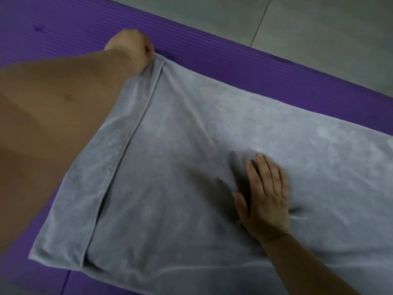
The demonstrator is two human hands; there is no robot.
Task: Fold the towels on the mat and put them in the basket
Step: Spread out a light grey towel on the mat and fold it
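Grey terry cloth, a towel (212, 167), is lying folded double across the ribbed purple mat (191, 45), its upper layer's hemmed edge sitting just inside the lower layer's. At the towel's far corner the left hand (131, 46) is pinching the cloth, fingers clenched on it. On the towel's middle the right hand (265, 194) is pressing flat, fingers released and spread. Beyond the mat's far edge, pale floor tiles (297, 28) are lying bare.
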